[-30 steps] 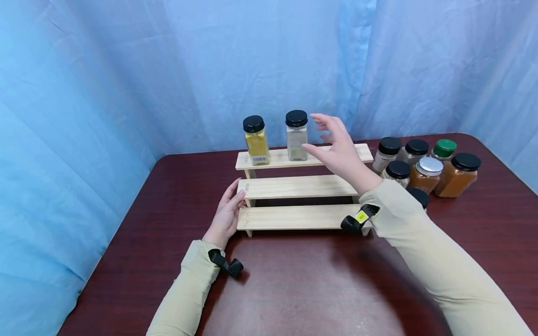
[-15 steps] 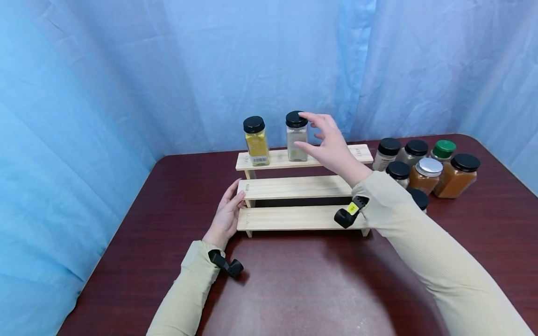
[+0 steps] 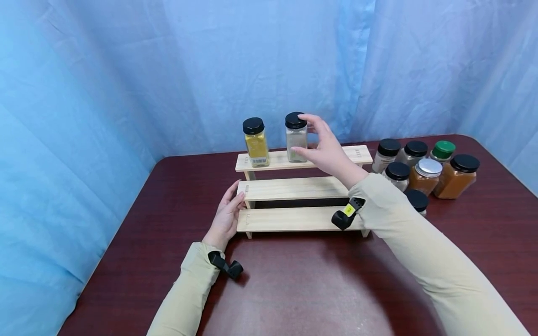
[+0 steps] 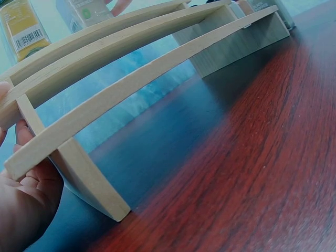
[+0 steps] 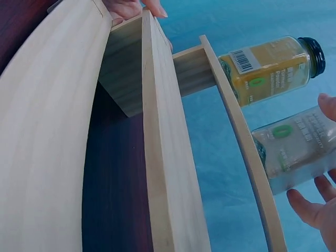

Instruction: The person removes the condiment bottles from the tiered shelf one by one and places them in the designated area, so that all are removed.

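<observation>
A three-tier wooden spice rack [image 3: 294, 189] stands on the table. My left hand [image 3: 227, 212] grips its left end, the thumb at the middle tier's edge; in the left wrist view, fingers [image 4: 23, 134] wrap behind the side support. On the top tier, a clear spice jar [image 3: 296, 140] with a black lid and pale grey contents stands upright. Around it curls my right hand [image 3: 325, 149], the thumb across the front and a fingertip at the lid. To its left is a yellow spice jar [image 3: 257, 148], also black-lidded, its barcode showing in the right wrist view.
Several more jars stand right of the rack, among them a green-lidded jar [image 3: 443, 150], a silver-lidded jar [image 3: 425, 175] and a large orange-brown jar [image 3: 457, 177]. Blue curtains [image 3: 269, 60] hang behind and beside the dark red table [image 3: 189, 186].
From the right of the grey jar, my right hand has moved left and its fingers have come around the jar. The left hand keeps its grip on the rack.
</observation>
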